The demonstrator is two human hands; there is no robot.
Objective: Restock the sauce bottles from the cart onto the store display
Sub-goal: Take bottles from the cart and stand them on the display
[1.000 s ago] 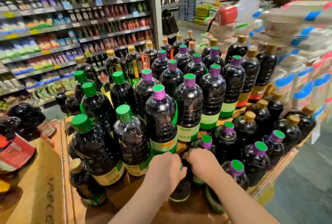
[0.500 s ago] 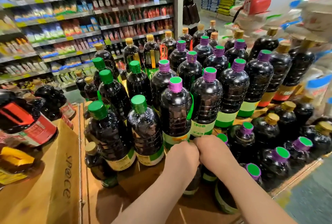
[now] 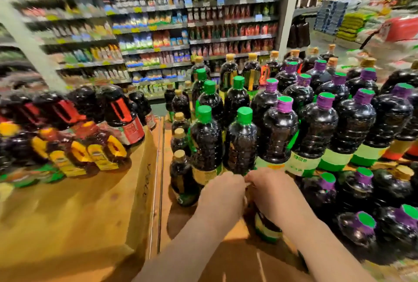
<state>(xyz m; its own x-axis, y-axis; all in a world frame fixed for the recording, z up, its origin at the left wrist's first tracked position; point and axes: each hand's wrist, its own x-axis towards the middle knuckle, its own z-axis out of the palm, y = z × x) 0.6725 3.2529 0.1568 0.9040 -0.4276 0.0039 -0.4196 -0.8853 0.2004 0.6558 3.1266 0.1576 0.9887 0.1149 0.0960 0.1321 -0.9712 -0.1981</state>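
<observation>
We see the left hand [image 3: 222, 193] and the right hand [image 3: 270, 191] side by side, both curled over the top of one dark sauce bottle [image 3: 267, 228] (cap hidden) standing on the wooden display [image 3: 181, 225]. Behind it stand green-capped bottles [image 3: 204, 143], then purple-necked ones [image 3: 280, 136].

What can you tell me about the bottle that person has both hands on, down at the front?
The bottle under the hands is mostly hidden. What shows is a dark, glossy body, plastic by its look, with a yellow-green label band near its base. It stands about upright on the brown cardboard surface, at the front edge of the display, below the taller green-capped bottles. The left hand and right hand curl over its top, hiding its cap. The picture is blurred, so the label print is unreadable.
</observation>
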